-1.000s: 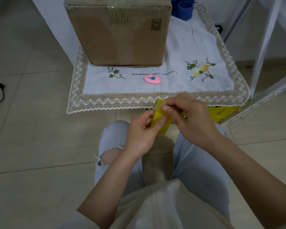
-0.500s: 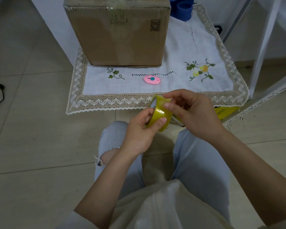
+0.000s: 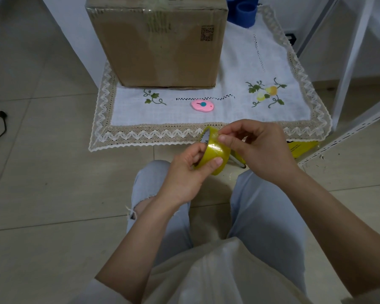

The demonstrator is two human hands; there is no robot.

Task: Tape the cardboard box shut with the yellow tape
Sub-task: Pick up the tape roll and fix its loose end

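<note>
Since a second ago the yellow tape (image 3: 215, 153) has turned from edge-on to show its glossy round band, tilted, still held just off the cloth's near edge above the knees. The brown cardboard box (image 3: 160, 43), flaps closed so its contents cannot be seen, stands at the far left of the lace-edged embroidered cloth (image 3: 261, 69), a small pink oval cutter (image 3: 202, 105) lying near the middle. The left hand (image 3: 188, 172) curls round the roll, while the right hand (image 3: 257, 148) pinches its top surface with thumb and forefinger.
</note>
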